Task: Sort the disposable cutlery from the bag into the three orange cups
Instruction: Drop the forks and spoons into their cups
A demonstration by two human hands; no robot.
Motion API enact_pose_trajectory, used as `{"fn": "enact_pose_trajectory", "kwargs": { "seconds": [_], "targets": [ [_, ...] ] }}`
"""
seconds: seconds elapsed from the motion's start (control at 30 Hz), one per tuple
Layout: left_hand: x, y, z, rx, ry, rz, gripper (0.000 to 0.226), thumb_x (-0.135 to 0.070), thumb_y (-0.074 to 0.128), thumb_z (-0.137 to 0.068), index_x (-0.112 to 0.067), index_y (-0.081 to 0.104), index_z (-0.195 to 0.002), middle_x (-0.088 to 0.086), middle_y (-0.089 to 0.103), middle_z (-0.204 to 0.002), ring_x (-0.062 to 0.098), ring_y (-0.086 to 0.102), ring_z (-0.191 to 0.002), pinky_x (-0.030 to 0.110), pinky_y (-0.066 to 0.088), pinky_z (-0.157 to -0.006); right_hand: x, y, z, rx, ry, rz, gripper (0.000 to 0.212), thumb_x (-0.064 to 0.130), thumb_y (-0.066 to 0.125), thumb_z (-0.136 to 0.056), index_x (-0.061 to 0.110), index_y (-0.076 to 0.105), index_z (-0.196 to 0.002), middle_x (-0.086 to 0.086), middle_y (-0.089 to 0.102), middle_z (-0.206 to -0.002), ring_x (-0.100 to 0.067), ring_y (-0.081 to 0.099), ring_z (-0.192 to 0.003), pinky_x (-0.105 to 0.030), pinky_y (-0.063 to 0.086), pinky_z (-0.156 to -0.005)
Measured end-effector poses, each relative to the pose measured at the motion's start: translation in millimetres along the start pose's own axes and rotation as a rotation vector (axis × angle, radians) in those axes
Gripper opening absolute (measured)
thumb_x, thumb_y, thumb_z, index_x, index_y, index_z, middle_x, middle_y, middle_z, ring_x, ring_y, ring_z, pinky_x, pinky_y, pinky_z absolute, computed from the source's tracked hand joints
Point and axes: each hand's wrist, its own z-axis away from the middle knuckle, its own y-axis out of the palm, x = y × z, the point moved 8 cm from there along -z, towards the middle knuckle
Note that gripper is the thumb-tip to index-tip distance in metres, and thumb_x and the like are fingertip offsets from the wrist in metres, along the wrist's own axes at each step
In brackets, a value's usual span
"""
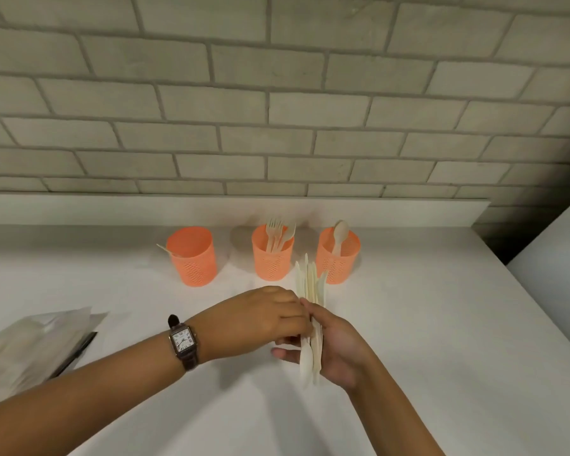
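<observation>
Orange middle cup holds forks, the right cup one spoon: sorting seems early. Before the cups, the right hand grips the wooden cutlery bundle; the left hand pinches at it.

Pale cutlery bundle just before three orange cups.

Matt perforated plastic cups; pale matt wood-look cutlery; smooth matt white bench; translucent crinkled plastic bag; rough matt brick wall.
</observation>
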Motion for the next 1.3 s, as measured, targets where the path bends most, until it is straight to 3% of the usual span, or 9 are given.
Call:
{"fn": "enact_pose_trajectory", "kwargs": {
  "seconds": [0.1, 0.17, 0.5, 0.67, 0.8, 1.0, 1.07, 1.17, 1.3],
  "targets": [
    [-1, -5, -3, -0.061, 0.016, -0.043, 0.02, -0.012, 0.048, -0.088, -0.018, 0.065, -0.097, -0.005, 0.066, -0.091, 0.015, 0.056, -0.083, 0.023, 0.043, -0.078, 3, -4, 2, -0.013, -0.019, -0.006, 0.029, 0.024, 0.043, -0.096, 0.004, 0.061, -0.109, -0.017, 0.061, -0.104, -0.027, 0.064, -0.095, -0.052, 0.044, -0.101],
    [0, -6, -5, -0.096, 0.021, -0.019, 0.018, -0.014, 0.049, -0.089, -0.017, 0.066, -0.097, -0.004, 0.068, -0.093, 0.016, 0.055, -0.084, 0.024, 0.042, -0.078, 6, -8, 4, -0.036, -0.023, 0.007, 0.027, 0.024, 0.043, -0.096, 0.006, 0.063, -0.104, -0.017, 0.06, -0.106, -0.027, 0.061, -0.098, -0.053, 0.039, -0.106],
    [15, 4, -16, 0.06, -0.07, 0.251, 0.025, -0.021, 0.046, -0.094, -0.021, 0.061, -0.114, -0.005, 0.062, -0.111, 0.009, 0.044, -0.096, 0.015, 0.035, -0.087, 11, -20, 6, -0.042, 0.0, 0.09, 0.031, 0.025, 0.037, -0.099, 0.013, 0.063, -0.112, -0.015, 0.069, -0.104, -0.025, 0.068, -0.1, -0.05, 0.044, -0.099],
    [7, 9, -25, 0.161, 0.094, 0.02, 0.017, -0.027, 0.048, -0.089, -0.027, 0.062, -0.099, -0.01, 0.059, -0.086, 0.013, 0.047, -0.078, 0.022, 0.04, -0.068, 2, -14, 3, -0.022, 0.034, 0.113, 0.031, 0.019, 0.031, -0.1, 0.016, 0.059, -0.114, -0.016, 0.071, -0.108, -0.027, 0.068, -0.103, -0.049, 0.045, -0.097],
    [-3, 12, -29, 0.23, 0.211, -0.086, 0.007, -0.027, 0.063, -0.083, -0.027, 0.061, -0.089, -0.012, 0.059, -0.081, 0.012, 0.048, -0.074, 0.02, 0.033, -0.066, -1, -9, 3, 0.006, 0.043, 0.108, 0.033, 0.016, 0.027, -0.101, 0.021, 0.057, -0.113, -0.012, 0.073, -0.103, -0.027, 0.07, -0.097, -0.049, 0.044, -0.097],
    [-7, 11, -25, 0.117, 0.263, -0.104, 0.019, -0.016, 0.043, -0.094, -0.021, 0.057, -0.106, -0.008, 0.062, -0.103, 0.016, 0.056, -0.089, 0.027, 0.048, -0.075, 3, -13, 5, 0.035, 0.045, 0.051, 0.032, 0.02, 0.033, -0.099, 0.016, 0.062, -0.113, -0.015, 0.069, -0.109, -0.03, 0.067, -0.101, -0.049, 0.046, -0.096],
    [-19, 7, -27, 0.051, 0.253, -0.011, 0.019, -0.015, 0.039, -0.097, -0.02, 0.055, -0.106, -0.007, 0.062, -0.106, 0.015, 0.054, -0.095, 0.027, 0.046, -0.083, 3, -20, 2, 0.015, 0.063, -0.028, 0.028, 0.024, 0.046, -0.093, 0.007, 0.062, -0.108, -0.013, 0.067, -0.095, -0.025, 0.066, -0.09, -0.04, 0.052, -0.087],
    [-24, -15, -40, -0.083, 0.033, 0.452, 0.01, -0.022, 0.042, -0.096, -0.022, 0.051, -0.094, -0.012, 0.057, -0.097, 0.006, 0.047, -0.091, 0.021, 0.041, -0.082, 13, -37, -2, -0.043, -0.008, -0.077, 0.014, 0.02, 0.055, -0.089, 0.007, 0.06, -0.092, -0.006, 0.063, -0.075, -0.02, 0.063, -0.071, -0.03, 0.055, -0.065],
    [28, -31, -61, -0.491, -0.496, 0.993, 0.015, -0.019, 0.062, -0.084, -0.032, 0.055, -0.081, -0.016, 0.061, -0.084, 0.001, 0.057, -0.079, 0.013, 0.044, -0.076, 33, -65, 4, -0.17, -0.189, 0.059, 0.014, 0.02, 0.05, -0.094, 0.008, 0.057, -0.091, -0.011, 0.057, -0.073, -0.028, 0.058, -0.067, -0.041, 0.051, -0.076]
  ]
}}
